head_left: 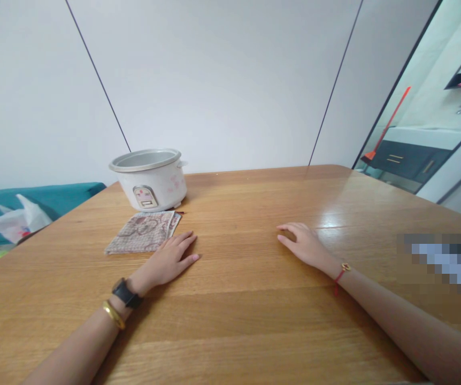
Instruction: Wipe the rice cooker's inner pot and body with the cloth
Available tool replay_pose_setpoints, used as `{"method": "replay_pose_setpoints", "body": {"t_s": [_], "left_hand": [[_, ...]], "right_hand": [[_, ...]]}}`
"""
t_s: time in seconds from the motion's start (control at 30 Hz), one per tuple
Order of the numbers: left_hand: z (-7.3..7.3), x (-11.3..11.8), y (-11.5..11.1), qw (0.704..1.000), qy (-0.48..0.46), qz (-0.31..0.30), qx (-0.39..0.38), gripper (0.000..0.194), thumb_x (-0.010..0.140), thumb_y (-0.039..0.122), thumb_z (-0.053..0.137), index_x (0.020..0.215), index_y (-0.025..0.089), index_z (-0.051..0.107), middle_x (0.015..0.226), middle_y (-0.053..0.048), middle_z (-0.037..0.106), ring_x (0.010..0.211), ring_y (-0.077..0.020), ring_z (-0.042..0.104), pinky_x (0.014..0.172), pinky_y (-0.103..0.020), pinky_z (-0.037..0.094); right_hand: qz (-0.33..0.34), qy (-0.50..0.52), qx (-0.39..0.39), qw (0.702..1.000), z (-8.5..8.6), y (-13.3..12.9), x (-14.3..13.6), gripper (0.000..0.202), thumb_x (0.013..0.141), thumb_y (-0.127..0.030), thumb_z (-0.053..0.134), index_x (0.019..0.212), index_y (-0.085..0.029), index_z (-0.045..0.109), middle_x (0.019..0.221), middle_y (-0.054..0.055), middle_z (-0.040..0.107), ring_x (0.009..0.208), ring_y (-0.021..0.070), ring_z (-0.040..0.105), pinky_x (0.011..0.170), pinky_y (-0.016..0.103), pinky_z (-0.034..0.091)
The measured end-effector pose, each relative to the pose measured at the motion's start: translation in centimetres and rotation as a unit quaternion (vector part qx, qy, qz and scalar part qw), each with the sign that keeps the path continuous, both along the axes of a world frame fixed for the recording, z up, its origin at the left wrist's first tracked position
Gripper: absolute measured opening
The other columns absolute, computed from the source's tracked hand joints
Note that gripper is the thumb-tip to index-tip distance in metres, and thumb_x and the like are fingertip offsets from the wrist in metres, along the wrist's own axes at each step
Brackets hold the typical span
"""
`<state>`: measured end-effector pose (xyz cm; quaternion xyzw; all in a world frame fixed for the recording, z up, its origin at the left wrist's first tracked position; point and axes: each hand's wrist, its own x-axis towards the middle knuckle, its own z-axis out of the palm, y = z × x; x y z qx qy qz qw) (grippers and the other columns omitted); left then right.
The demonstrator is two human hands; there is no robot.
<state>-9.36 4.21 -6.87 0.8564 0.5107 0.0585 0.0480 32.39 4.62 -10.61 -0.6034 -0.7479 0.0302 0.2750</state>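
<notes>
My left hand (170,262) rests palm down on the wooden table (230,310), fingers stretched out and holding nothing. Its fingers lie beside the near right edge of a folded checked cloth (138,233); I cannot tell whether they touch it. Just behind the cloth stands a white rice cooker (158,187) without a lid, with a control panel on its front; its inside bottom is hidden. Farther right, my right hand (302,245) lies on the tabletop with thumb and fingers slightly apart, and nothing is in it.
A blurred-out patch (451,264) covers something at the table's right side. Left of the table, a white plastic bag (14,222) sits on a teal seat (68,198). A pale wall (230,85) rises behind. Through a doorway at right stand an orange broom (391,125) and a dark cabinet (410,160).
</notes>
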Motion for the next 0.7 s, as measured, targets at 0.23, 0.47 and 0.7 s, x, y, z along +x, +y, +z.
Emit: {"method": "replay_pose_setpoints", "body": {"t_s": [0.23,0.47,0.7], "left_hand": [[0.03,-0.01,-0.06,1.0,0.005,0.001,-0.006,0.071,0.099,0.063,0.035,0.151,0.015,0.043,0.16,-0.014,0.037,0.147,-0.0293,0.035,0.121,-0.048,0.027],[-0.27,-0.15,0.13,1.0,0.004,-0.002,0.0,0.072,0.099,0.064,0.035,0.151,0.015,0.044,0.159,-0.014,0.038,0.146,-0.0298,0.037,0.121,-0.046,0.029],[-0.4,-0.22,0.16,1.0,0.002,-0.001,0.003,0.072,0.099,0.065,0.034,0.151,0.016,0.044,0.16,-0.014,0.038,0.146,-0.0302,0.036,0.121,-0.047,0.028]], "right_hand": [[0.015,-0.002,-0.001,1.0,-0.1,0.13,0.16,0.029,0.092,-0.041,0.053,0.108,-0.024,0.071,0.116,0.008,0.072,0.113,0.0271,0.062,0.103,0.05,0.044],[0.021,-0.013,0.006,1.0,-0.22,0.17,0.25,0.031,0.094,-0.043,0.051,0.107,-0.023,0.071,0.116,0.008,0.072,0.111,0.0272,0.062,0.102,0.05,0.045],[0.015,-0.025,0.0,1.0,-0.1,0.12,0.22,0.031,0.094,-0.044,0.05,0.107,-0.026,0.071,0.118,0.007,0.071,0.114,0.0278,0.062,0.103,0.05,0.045]]}}
